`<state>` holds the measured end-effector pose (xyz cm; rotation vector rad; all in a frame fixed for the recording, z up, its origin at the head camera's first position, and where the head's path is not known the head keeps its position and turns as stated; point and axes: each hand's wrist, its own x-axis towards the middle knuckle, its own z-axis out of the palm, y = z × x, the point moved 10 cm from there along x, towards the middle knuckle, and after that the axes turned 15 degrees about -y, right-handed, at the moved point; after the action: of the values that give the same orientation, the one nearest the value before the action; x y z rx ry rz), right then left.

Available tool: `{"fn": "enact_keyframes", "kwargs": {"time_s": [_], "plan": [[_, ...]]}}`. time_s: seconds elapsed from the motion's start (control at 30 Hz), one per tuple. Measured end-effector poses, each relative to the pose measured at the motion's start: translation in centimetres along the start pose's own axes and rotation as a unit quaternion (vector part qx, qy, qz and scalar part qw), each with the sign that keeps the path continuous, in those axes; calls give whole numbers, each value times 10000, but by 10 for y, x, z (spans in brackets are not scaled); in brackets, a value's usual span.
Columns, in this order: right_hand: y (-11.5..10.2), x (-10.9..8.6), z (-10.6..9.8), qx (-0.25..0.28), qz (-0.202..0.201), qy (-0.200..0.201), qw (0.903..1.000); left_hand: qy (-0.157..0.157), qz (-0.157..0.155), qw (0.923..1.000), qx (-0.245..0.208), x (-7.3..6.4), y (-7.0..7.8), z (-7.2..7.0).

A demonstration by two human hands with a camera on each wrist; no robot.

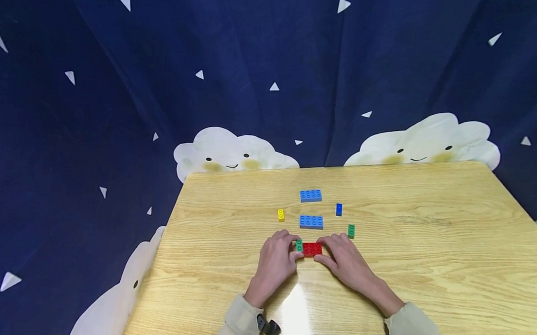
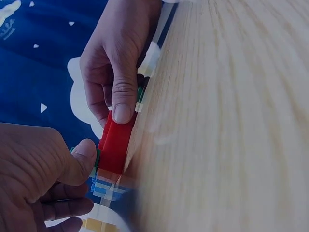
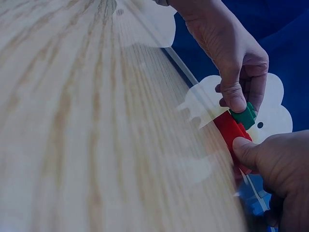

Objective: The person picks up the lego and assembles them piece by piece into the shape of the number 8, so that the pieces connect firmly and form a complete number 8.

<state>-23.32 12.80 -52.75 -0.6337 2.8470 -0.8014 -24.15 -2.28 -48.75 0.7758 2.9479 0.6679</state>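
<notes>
— Navy curtain (image 1: 236, 42) with white triangles stands behind the wooden tabletop (image 1: 415, 271). Report any markings.

— Pale lettering (image 2: 8, 32) on the curtain, in the left wrist view, is too small to read.

— State part positions relative to the fingers.

— Use the red brick (image 1: 312, 249) as reference. The right hand (image 1: 348, 262) grips its right end: thumb on the near side, fingers on the far side. The left hand (image 1: 275, 259) pinches the small green brick (image 1: 299, 245) between thumb and fingers, at the studded top of the red brick's left end. Full seating cannot be told.

— List the other parts.

— Two light blue bricks (image 1: 311, 222) lie beyond the red brick, one behind the other. Yellow brick (image 1: 281, 215): beyond it, leftward. Dark blue brick (image 1: 339, 210): beyond it, rightward. Second green brick (image 1: 351, 231): rightward and slightly beyond, near the right hand.
</notes>
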Motion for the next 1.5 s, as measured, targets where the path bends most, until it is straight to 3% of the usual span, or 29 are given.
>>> {"fn": "enact_keyframes", "kwargs": {"time_s": [0.57, 1.17, 1.5], "plan": [[-1, 0, -1, 40, 25, 14, 10000, -60, -122, 9999, -60, 2, -5, 3], [-4, -3, -5, -24, -234, 233, 9995, -389, -97, 9963, -760, -1, -7, 4], [-8, -5, -12, -5, -281, 309, 9991, -501, -161, 9933, -1030, 1, -13, 13]]}}
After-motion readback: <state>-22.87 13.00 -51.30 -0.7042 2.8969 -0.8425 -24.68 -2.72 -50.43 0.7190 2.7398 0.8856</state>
